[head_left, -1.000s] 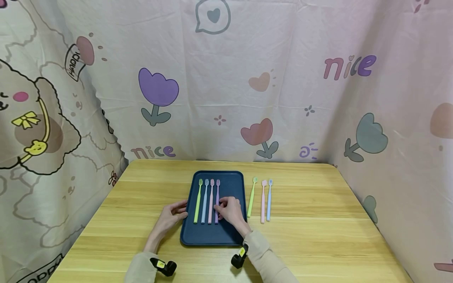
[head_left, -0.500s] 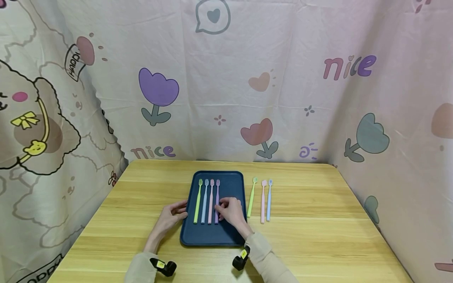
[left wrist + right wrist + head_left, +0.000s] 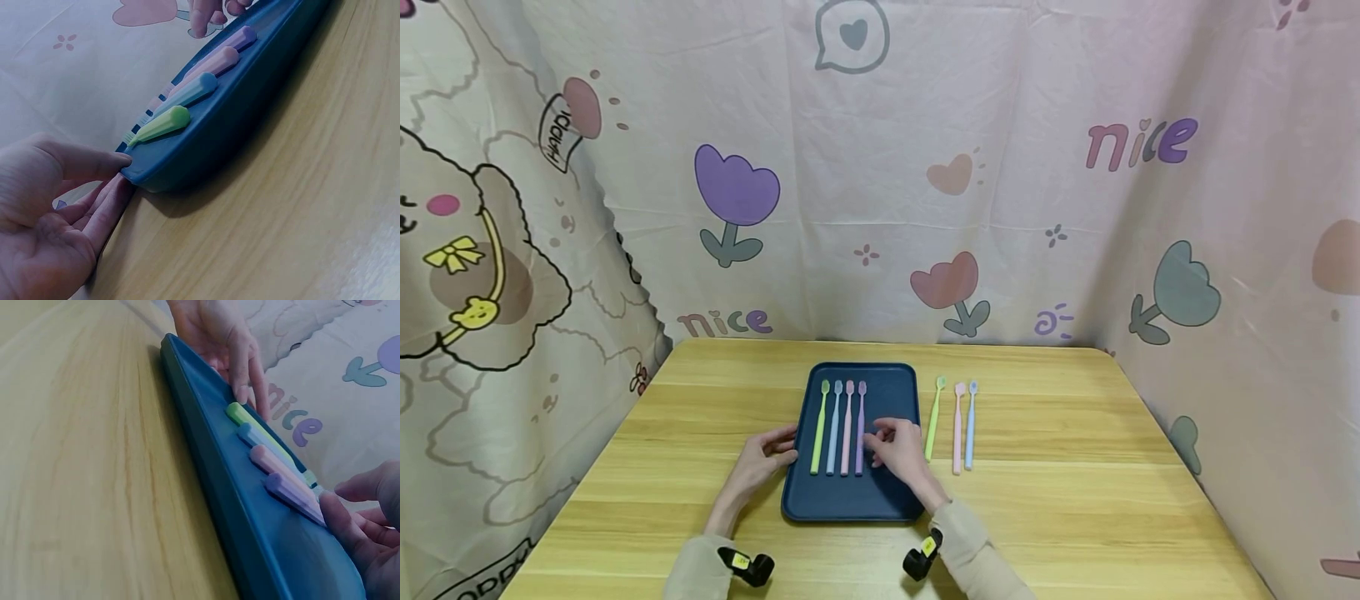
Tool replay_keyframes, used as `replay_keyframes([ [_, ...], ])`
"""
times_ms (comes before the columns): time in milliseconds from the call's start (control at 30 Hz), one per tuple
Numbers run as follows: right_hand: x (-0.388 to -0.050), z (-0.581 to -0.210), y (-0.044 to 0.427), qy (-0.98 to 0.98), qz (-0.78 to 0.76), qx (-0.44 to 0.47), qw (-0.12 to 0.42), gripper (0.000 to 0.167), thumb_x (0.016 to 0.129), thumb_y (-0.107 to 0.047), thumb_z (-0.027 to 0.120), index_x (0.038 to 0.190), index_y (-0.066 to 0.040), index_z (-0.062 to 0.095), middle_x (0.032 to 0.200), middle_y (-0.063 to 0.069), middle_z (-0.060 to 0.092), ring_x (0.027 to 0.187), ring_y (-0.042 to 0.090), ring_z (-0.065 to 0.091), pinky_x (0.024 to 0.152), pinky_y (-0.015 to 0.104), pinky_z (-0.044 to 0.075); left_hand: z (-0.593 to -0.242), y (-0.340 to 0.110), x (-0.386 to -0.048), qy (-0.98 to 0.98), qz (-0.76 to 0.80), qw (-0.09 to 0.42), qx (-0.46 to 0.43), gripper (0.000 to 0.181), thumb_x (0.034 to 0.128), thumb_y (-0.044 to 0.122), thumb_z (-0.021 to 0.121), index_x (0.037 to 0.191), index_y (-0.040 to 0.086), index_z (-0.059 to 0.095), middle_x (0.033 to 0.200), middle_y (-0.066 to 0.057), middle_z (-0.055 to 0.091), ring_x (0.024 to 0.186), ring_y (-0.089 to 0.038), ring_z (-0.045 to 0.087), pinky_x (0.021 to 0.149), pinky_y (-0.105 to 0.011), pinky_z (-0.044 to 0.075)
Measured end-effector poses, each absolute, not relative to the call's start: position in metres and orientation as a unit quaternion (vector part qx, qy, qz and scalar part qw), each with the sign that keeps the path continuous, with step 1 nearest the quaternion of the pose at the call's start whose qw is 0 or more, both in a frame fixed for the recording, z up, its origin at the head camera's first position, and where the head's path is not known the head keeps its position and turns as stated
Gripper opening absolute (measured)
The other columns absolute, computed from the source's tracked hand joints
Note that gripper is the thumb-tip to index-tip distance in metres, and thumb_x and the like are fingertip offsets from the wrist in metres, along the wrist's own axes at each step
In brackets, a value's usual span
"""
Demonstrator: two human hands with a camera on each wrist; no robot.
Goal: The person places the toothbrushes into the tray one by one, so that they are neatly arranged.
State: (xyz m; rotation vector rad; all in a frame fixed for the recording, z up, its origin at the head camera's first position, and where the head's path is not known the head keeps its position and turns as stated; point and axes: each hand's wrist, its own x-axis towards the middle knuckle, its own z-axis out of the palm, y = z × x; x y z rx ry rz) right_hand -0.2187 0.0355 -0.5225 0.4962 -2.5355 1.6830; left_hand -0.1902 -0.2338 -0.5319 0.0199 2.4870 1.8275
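A dark blue tray (image 3: 850, 503) lies on the table. Side by side in it are a green toothbrush (image 3: 820, 429), a blue toothbrush (image 3: 833, 429), a pink toothbrush (image 3: 847, 429) and a purple toothbrush (image 3: 861, 429), heads toward the far end. My left hand (image 3: 762, 458) holds the tray's left rim, thumb (image 3: 103, 162) on top and fingers against the outer side. Just right of the purple toothbrush, my right hand (image 3: 901, 454) hovers over the tray. Its thumb and index finger are parted and hold nothing, as the right wrist view shows.
Right of the tray, on the wooden table (image 3: 1060, 500), lie another green toothbrush (image 3: 934, 421), a pink toothbrush (image 3: 958, 429) and a blue toothbrush (image 3: 972, 425). A printed cloth (image 3: 865, 167) hangs behind the table and along both sides.
My right hand has let go of the purple toothbrush and moved slightly right. That toothbrush stays in its place in the row. The left hand and tray have not moved.
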Motion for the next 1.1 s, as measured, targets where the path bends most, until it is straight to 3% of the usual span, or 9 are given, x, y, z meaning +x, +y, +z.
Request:
replay_keyframes([
  [333, -0.215, -0.518, 0.054, -0.816, 0.56, 0.141, 0.024, 0.036, 0.094, -0.011, 0.069, 0.122, 0.012, 0.066, 0.081, 0.012, 0.066, 0.052, 0.01, 0.065, 0.05, 0.024, 0.056, -0.531, -0.234, -0.19, 0.809, 0.588, 0.028, 0.007, 0.051, 0.0928, -0.004, 0.064, 0.142, -0.006, 0.052, 0.137, -0.029, 0.06, 0.123, -0.039, 0.061, 0.084, -0.011, 0.049],
  [733, -0.214, -0.523, 0.085, -0.774, 0.621, 0.106, 0.07, 0.033, 0.088, -0.004, 0.074, 0.116, 0.013, 0.068, 0.078, 0.016, 0.065, 0.048, 0.012, 0.062, 0.045, 0.033, 0.055, -0.529, -0.234, -0.189, 0.802, 0.596, 0.031, 0.009, 0.051, 0.0929, -0.004, 0.064, 0.142, -0.007, 0.052, 0.138, -0.029, 0.059, 0.124, -0.039, 0.06, 0.085, -0.011, 0.049],
  [933, -0.215, -0.527, 0.097, -0.773, 0.621, 0.084, 0.102, 0.029, 0.089, -0.001, 0.073, 0.114, 0.012, 0.069, 0.077, 0.016, 0.065, 0.046, 0.004, 0.055, 0.04, 0.026, 0.049, -0.53, -0.234, -0.189, 0.802, 0.597, 0.03, 0.01, 0.051, 0.093, -0.004, 0.064, 0.142, -0.006, 0.052, 0.139, -0.029, 0.059, 0.124, -0.039, 0.061, 0.085, -0.012, 0.049],
  [1100, -0.213, -0.524, 0.108, -0.77, 0.625, 0.055, 0.114, 0.026, 0.088, 0.005, 0.07, 0.112, 0.015, 0.068, 0.08, 0.026, 0.065, 0.047, 0.002, 0.051, 0.04, 0.018, 0.043, -0.53, -0.234, -0.189, 0.803, 0.595, 0.031, 0.01, 0.051, 0.0929, -0.004, 0.064, 0.142, -0.006, 0.052, 0.138, -0.029, 0.06, 0.123, -0.039, 0.061, 0.084, -0.012, 0.049],
])
